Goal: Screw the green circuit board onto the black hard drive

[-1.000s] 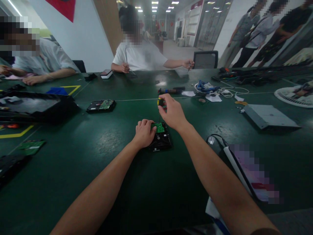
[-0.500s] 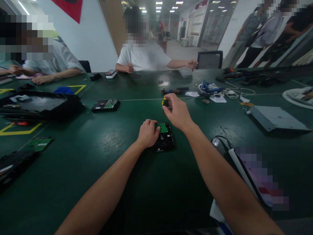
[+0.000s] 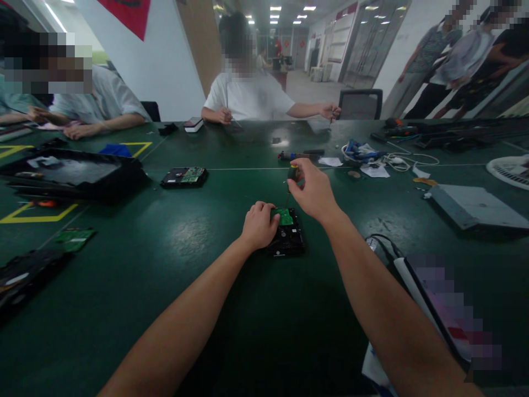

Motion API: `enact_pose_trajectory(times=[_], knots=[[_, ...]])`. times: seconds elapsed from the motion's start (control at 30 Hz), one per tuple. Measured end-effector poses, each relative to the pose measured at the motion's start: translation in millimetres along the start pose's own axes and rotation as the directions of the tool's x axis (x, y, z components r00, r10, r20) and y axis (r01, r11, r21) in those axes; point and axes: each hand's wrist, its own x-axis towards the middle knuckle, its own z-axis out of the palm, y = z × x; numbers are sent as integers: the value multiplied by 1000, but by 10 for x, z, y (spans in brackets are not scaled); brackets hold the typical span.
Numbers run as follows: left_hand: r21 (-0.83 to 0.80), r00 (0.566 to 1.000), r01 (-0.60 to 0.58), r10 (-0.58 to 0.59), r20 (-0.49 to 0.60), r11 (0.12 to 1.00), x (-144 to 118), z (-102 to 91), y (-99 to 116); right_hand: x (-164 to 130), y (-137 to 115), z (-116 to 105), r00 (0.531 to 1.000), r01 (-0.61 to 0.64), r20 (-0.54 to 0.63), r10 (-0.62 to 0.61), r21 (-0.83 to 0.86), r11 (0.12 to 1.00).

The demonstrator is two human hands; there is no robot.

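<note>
A black hard drive lies on the green table, its green circuit board facing up. My left hand grips the drive's left side, thumb on top near the board. In my right hand is a screwdriver with a dark and yellow handle, held upright above the far part of the drive. Its thin shaft points down at the board; whether the tip sits in a screw is too small to tell.
Another hard drive lies to the left, beyond it a black plastic tray. A loose circuit board sits at far left. On the right are a grey metal box, tangled cables and a white-edged device. People sit across the table.
The whole view has shifted slightly, so everything appears a little further right. The screwdriver handle has turned in my right fingers, showing less yellow. My left hand still grips the hard drive.
</note>
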Motion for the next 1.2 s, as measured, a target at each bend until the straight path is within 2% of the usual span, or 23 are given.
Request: enact_pose_trajectory(times=[0.17, 0.4, 0.7, 0.97, 1.2], knots=[[-9, 1000, -3, 3, 8, 1000, 0, -3, -11, 10, -7, -9, 1000, 14, -18, -14, -2, 1000], [-11, 1000, -2, 2, 4, 1000, 3, 10, -28, 34, 16, -34, 999, -22, 31, 20, 76, 997], [-29, 999, 15, -14, 33, 999, 2, -47, -3, 31, -17, -104, 999, 33, 30, -34, 24, 999], [-32, 999, 13, -12, 31, 999, -2, -36, -10, 52, -67, -162, 998, -53, 17, 52, 42, 998], [-30, 999, 15, -14, 32, 999, 6, -32, -10, 45, -111, -147, 997, -80, 32, 77, 110, 991]])
